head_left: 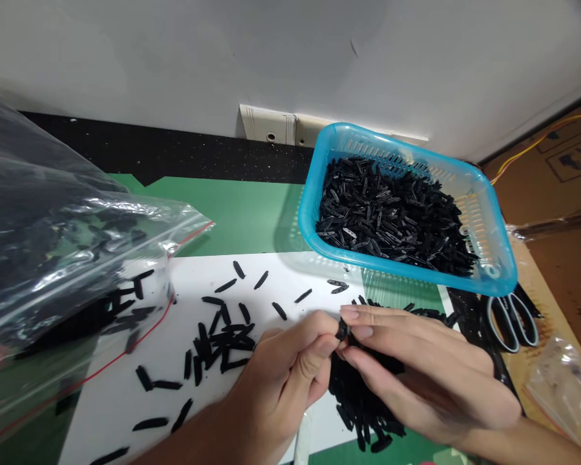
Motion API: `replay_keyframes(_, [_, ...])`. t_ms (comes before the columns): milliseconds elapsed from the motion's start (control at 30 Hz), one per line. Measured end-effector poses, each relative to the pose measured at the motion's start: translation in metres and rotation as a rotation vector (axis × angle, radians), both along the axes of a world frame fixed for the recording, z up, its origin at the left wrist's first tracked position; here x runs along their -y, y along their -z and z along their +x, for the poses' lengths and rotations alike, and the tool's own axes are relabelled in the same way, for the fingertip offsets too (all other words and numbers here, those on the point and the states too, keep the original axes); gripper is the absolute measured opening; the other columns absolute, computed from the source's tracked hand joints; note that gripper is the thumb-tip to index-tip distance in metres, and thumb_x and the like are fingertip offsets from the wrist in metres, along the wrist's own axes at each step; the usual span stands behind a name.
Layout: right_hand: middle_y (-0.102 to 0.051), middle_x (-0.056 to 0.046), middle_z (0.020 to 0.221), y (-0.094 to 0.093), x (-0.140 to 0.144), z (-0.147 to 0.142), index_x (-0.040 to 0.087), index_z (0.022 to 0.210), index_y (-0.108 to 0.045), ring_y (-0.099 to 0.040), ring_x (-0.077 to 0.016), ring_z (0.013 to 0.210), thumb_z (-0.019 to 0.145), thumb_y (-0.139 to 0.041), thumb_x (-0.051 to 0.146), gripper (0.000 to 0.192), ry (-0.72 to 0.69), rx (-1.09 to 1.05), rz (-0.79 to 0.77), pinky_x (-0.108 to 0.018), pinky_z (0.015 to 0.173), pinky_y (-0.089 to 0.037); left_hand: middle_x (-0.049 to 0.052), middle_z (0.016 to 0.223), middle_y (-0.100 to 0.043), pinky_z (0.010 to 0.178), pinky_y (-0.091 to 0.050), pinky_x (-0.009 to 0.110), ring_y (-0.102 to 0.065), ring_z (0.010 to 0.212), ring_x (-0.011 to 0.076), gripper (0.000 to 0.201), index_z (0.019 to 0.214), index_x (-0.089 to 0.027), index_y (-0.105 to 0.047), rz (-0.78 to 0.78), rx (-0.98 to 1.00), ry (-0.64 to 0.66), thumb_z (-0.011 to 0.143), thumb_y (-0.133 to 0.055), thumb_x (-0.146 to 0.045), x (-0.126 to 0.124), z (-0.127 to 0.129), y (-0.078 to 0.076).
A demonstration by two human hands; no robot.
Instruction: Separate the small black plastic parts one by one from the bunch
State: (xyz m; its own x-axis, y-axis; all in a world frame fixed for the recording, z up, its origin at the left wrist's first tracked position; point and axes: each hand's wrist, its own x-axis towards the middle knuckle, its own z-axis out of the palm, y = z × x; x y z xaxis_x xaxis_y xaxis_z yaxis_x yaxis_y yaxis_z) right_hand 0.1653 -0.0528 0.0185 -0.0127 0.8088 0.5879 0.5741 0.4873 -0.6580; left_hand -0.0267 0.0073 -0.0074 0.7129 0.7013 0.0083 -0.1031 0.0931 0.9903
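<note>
Green surface [242, 213] carries a white sheet [184, 361]. Clear plastic bag [53, 258] of black parts lies at left. Blue basket [489, 213], heaped with the same parts, sits far right. Scissors [510, 320] lie beside it. Left hand [281, 381] and right hand [430, 374] meet at centre, fingertips of both pinched closed on one small black part [341, 330], above the loose pile.
</note>
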Motion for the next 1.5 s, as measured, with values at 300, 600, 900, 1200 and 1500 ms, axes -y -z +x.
replay_keyframes(300, [-0.091, -0.012, 0.108, 0.004, -0.008, -0.006, 0.013, 0.131, -0.082, -0.091, -0.0254, 0.094, 0.090, -0.086, -0.002, 0.044, -0.017, -0.229, -0.021, -0.031, 0.082, -0.078, -0.009, 0.060, -0.038, 0.047, -0.025, 0.024, -0.034, 0.049, 0.0073, 0.040, 0.087, -0.020, -0.065, -0.173, -0.017, 0.041, 0.117, -0.057, -0.045, -0.008, 0.000, -0.008])
replay_keyframes(600, [-0.090, -0.006, 0.122, 0.012, 0.000, -0.002, 0.022, 0.135, -0.083, -0.089, -0.0235, 0.108, 0.084, -0.091, -0.006, 0.059, -0.040, -0.487, -0.226, -0.031, 0.101, -0.074, -0.008, 0.058, -0.040, 0.048, -0.020, 0.025, -0.029, 0.051, 0.0079, 0.049, 0.077, -0.020, -0.059, -0.401, 0.029, 0.067, 0.116, -0.058, -0.050, -0.009, -0.003, -0.009])
replay_keyframes(900, [-0.091, 0.000, 0.120, 0.003, -0.006, -0.002, 0.026, 0.131, -0.085, -0.089, -0.0164, 0.110, 0.090, -0.080, -0.009, 0.054, -0.071, -0.562, -0.290, -0.021, 0.104, -0.070, -0.009, 0.060, -0.037, 0.048, -0.021, 0.025, -0.030, 0.051, 0.0067, 0.033, 0.100, -0.021, -0.075, -0.403, 0.006, 0.060, 0.114, -0.065, -0.048, -0.005, -0.007, -0.003])
replay_keyframes(1200, [-0.089, 0.006, 0.125, 0.006, -0.003, -0.001, 0.037, 0.135, -0.083, -0.089, -0.0161, 0.109, 0.098, -0.079, -0.004, 0.054, -0.077, -0.613, -0.422, -0.021, 0.098, -0.073, -0.009, 0.057, -0.042, 0.049, -0.024, 0.024, -0.033, 0.050, 0.0070, 0.034, 0.097, -0.022, -0.077, -0.378, 0.028, 0.006, 0.117, -0.061, -0.044, -0.005, -0.005, -0.003])
replay_keyframes(1500, [-0.092, 0.005, 0.110, 0.007, -0.008, 0.002, 0.033, 0.117, -0.090, -0.090, -0.0147, 0.099, 0.097, -0.085, 0.004, 0.035, -0.045, -0.561, -0.450, -0.018, 0.092, -0.071, -0.009, 0.057, -0.041, 0.049, -0.024, 0.023, -0.034, 0.050, 0.0072, 0.032, 0.102, -0.023, -0.078, -0.402, 0.027, -0.006, 0.117, -0.061, -0.045, -0.005, -0.006, -0.003])
